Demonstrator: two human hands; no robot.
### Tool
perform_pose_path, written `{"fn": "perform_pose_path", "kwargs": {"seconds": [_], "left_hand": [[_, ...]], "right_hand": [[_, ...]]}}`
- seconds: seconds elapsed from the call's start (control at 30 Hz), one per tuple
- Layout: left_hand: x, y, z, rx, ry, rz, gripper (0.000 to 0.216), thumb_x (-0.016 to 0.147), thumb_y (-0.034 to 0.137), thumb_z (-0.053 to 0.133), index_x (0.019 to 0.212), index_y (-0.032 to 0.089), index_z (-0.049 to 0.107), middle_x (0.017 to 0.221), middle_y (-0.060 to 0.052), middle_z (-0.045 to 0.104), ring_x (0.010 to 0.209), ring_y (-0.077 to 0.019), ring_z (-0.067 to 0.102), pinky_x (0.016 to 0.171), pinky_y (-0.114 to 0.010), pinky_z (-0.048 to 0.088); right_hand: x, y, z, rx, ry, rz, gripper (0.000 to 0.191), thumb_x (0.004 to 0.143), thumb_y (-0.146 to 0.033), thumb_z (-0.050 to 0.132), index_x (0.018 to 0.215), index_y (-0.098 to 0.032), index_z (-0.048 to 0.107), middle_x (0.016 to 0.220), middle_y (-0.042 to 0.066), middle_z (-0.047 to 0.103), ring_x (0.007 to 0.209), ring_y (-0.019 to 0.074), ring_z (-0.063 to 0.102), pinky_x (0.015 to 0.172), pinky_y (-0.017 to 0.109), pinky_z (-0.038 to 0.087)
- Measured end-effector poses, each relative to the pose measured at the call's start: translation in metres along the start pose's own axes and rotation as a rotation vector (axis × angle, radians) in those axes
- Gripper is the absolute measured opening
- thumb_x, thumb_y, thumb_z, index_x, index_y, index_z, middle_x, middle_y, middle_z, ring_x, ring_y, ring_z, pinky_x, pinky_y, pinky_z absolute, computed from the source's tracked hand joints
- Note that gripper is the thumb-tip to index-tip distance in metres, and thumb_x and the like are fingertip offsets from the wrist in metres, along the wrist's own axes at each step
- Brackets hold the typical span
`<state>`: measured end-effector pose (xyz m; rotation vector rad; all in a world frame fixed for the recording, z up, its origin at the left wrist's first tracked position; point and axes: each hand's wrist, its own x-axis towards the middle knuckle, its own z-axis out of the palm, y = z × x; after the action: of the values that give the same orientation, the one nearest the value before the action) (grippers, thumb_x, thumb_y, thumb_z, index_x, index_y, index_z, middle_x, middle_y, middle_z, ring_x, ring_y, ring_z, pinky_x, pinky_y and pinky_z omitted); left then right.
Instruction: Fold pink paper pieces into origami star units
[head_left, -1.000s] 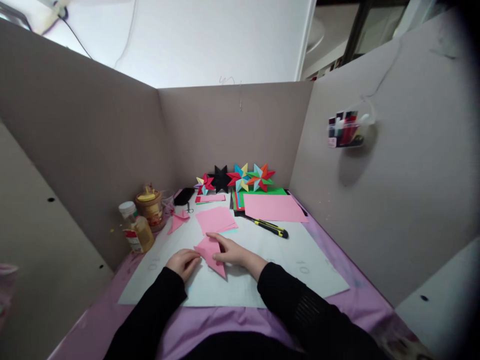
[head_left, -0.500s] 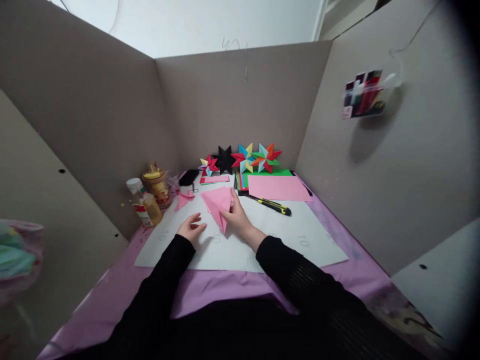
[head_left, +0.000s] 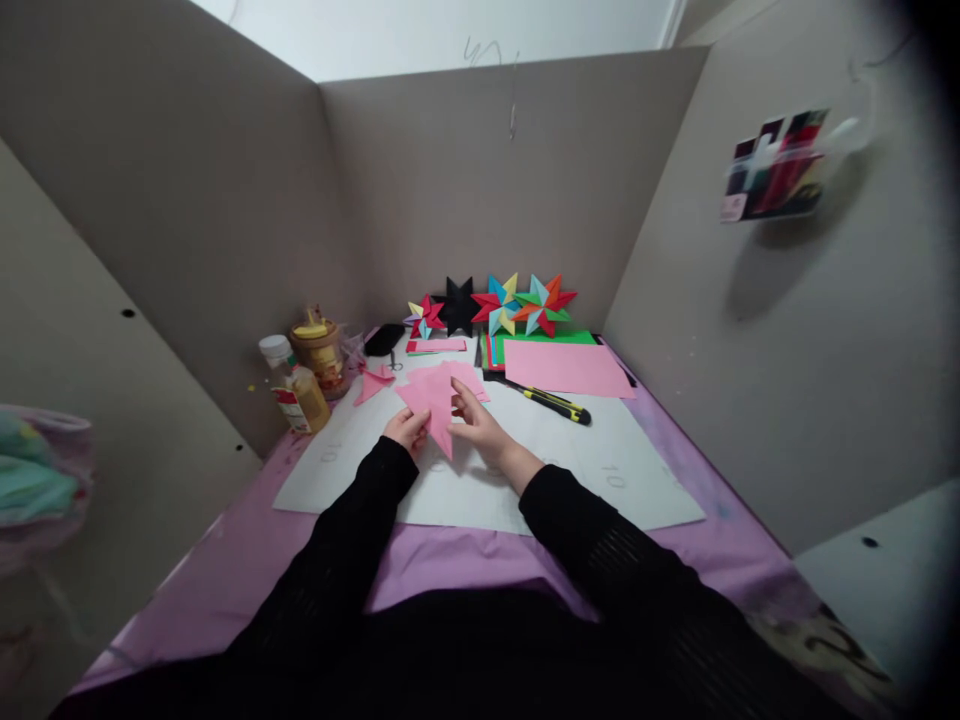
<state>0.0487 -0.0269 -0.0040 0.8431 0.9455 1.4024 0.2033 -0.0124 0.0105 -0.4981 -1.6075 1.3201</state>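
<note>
My left hand [head_left: 407,432] pinches the left side of a folded pink paper [head_left: 437,405], thumb on top. The paper tapers to a sharp point toward me and is held over the white sheet [head_left: 360,490]. At its right edge is my right hand [head_left: 480,425], thumb and fingers apart, the tips close to or touching that edge. More pink paper [head_left: 472,378] lies just behind the piece. To the left rests another small folded pink piece [head_left: 373,383].
A yellow-black utility knife [head_left: 551,402] lies right of my hands, before a flat pink sheet [head_left: 566,368] on coloured paper. Scissors [head_left: 394,362], a glue-like bottle [head_left: 296,390] and a brown jar [head_left: 321,355] stand or lie left. Folded paper stars [head_left: 499,303] lean on the back panel.
My left hand has moved right and taken hold of the folded pink paper. The right hand's fingers have loosened from it at the right edge. The camera view has shifted slightly.
</note>
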Motion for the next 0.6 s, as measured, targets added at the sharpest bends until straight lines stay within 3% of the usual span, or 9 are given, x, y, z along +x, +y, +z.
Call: {"fn": "perform_pose_path", "kwargs": {"seconds": [0.13,0.33,0.5,0.6], "left_hand": [[-0.002,0.000,0.003,-0.042,-0.054,-0.081,0.033,0.050,0.028,0.078,0.071,0.011,0.059,0.043,0.005,0.044,0.037,-0.0035,0.036,0.034,-0.016,0.017],[-0.006,0.000,0.006,-0.074,-0.153,-0.140,0.037,0.055,0.025,0.075,0.086,0.010,0.062,0.049,0.002,0.049,0.038,-0.0037,0.039,0.035,-0.015,0.020],[-0.005,0.001,0.001,-0.099,-0.119,-0.100,0.036,0.051,0.027,0.077,0.078,0.010,0.062,0.050,0.001,0.052,0.038,-0.0045,0.041,0.034,-0.016,0.019],[-0.003,0.000,-0.002,-0.101,-0.047,-0.007,0.034,0.050,0.029,0.078,0.072,0.009,0.061,0.046,0.003,0.050,0.036,-0.0027,0.036,0.033,-0.017,0.018]], "right_hand": [[-0.003,-0.001,0.001,0.116,-0.085,0.059,0.039,0.067,-0.028,0.065,0.103,-0.023,0.052,0.099,0.002,0.054,0.091,0.0181,0.052,0.078,0.030,0.042],[-0.007,-0.004,0.004,0.209,-0.186,0.105,0.023,0.066,-0.031,0.067,0.075,-0.020,0.049,0.098,0.002,0.055,0.082,0.0163,0.054,0.074,0.030,0.043],[-0.003,0.005,0.000,0.101,-0.060,0.077,0.024,0.064,-0.030,0.067,0.065,-0.018,0.047,0.112,0.005,0.051,0.094,0.0180,0.052,0.075,0.028,0.041],[0.000,0.014,-0.005,0.089,0.032,0.101,0.024,0.066,-0.032,0.065,0.065,-0.018,0.047,0.106,0.004,0.054,0.086,0.0154,0.053,0.068,0.025,0.041]]}}
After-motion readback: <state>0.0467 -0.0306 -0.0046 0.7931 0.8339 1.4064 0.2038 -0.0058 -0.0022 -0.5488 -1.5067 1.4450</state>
